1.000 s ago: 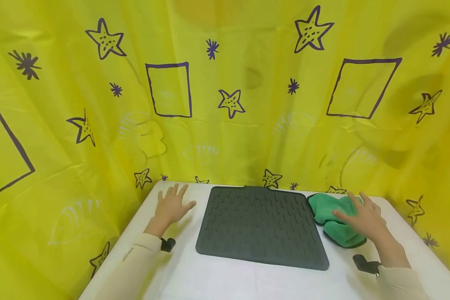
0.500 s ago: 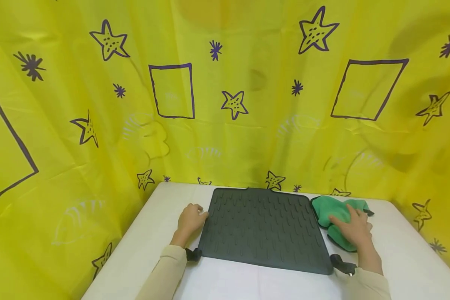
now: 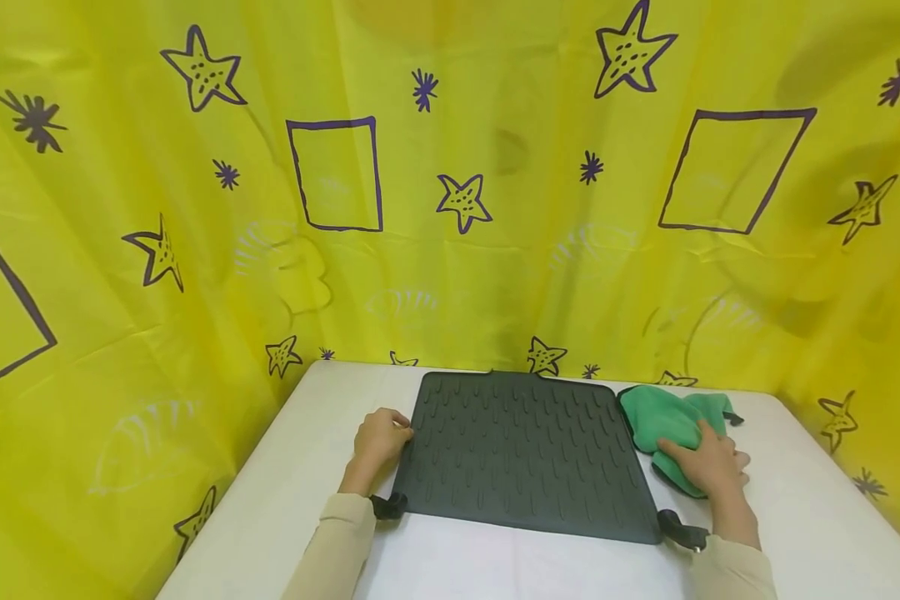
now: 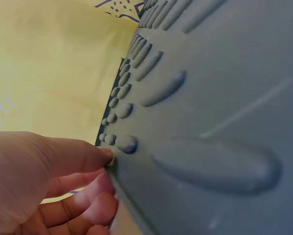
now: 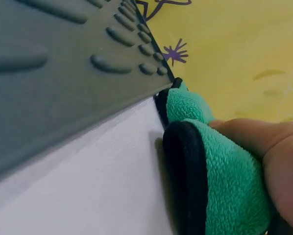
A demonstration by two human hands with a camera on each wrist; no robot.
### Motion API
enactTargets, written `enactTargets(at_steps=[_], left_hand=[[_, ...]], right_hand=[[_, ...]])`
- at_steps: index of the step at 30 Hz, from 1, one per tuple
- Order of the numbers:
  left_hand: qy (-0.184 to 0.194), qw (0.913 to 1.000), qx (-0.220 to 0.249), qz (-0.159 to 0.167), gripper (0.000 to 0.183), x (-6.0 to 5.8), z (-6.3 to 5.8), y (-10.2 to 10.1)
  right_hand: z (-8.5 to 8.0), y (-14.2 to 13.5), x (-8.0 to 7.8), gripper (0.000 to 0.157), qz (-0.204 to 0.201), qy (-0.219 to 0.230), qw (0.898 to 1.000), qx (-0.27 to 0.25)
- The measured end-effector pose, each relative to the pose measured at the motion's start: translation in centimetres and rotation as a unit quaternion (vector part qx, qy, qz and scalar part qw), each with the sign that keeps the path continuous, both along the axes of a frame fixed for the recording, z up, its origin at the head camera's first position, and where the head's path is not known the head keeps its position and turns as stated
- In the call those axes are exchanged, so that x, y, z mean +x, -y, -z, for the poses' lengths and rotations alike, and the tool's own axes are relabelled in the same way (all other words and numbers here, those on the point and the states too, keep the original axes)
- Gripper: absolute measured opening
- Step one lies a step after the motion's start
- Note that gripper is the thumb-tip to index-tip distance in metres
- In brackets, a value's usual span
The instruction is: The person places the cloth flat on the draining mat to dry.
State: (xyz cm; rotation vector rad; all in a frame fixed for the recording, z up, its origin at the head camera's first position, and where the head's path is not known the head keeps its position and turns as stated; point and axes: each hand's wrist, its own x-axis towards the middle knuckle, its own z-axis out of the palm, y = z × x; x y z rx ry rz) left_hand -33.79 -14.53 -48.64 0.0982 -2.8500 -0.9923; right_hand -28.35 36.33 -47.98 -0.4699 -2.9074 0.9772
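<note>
A dark grey rubber mat [image 3: 528, 454] with raised drop-shaped ribs lies on the white table. My left hand [image 3: 378, 437] is at its left edge. In the left wrist view the thumb [image 4: 87, 154] lies on the mat's rim and the other fingers are curled below it, pinching the edge. Right of the mat lies a crumpled green cloth [image 3: 660, 417] with black trim. My right hand [image 3: 708, 462] grips the cloth's near right part. In the right wrist view the thumb [image 5: 244, 134] presses into the folded cloth, while the other fingers are mostly hidden.
The white table [image 3: 480, 567] ends at the back against a yellow curtain [image 3: 457, 275] with purple stars and squares. A black wrist camera mount [image 3: 390, 506] overlaps the mat's near left corner, and another mount [image 3: 681, 530] its near right corner.
My left hand has moved from hovering spread out at the left to the mat's left edge. The right hand has come down onto the cloth, whose far right corner now shows.
</note>
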Motion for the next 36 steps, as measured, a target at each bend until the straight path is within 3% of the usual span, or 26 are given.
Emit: enactTargets(at_steps=[5,12,19,28,36], left_hand=[[-0.001,0.9998,0.003,0.021,0.017,-0.2,-0.1,0.4],[0.009,0.999,0.03,0.033,0.015,-0.3,-0.5,0.5],[0.022,0.9987,0.038,0.025,0.015,0.2,-0.5,0.4],[0.022,0.9988,0.039,0.022,0.015,0.4,-0.6,0.3],[0.022,0.9989,0.036,0.02,0.014,0.5,-0.5,0.3]], right_hand=[[0.3,-0.3,-0.1,0.087,-0.015,-0.007,0.999,0.028],[-0.2,-0.2,-0.3,0.063,0.007,-0.043,0.999,0.03],[-1.1,0.4,-0.1,0.06,0.031,-0.073,0.997,0.018],[-3.7,1.8,0.4,0.05,0.067,-0.177,0.982,-0.007],[-6.4,4.0,0.8,0.044,0.062,-0.25,0.966,-0.009]])
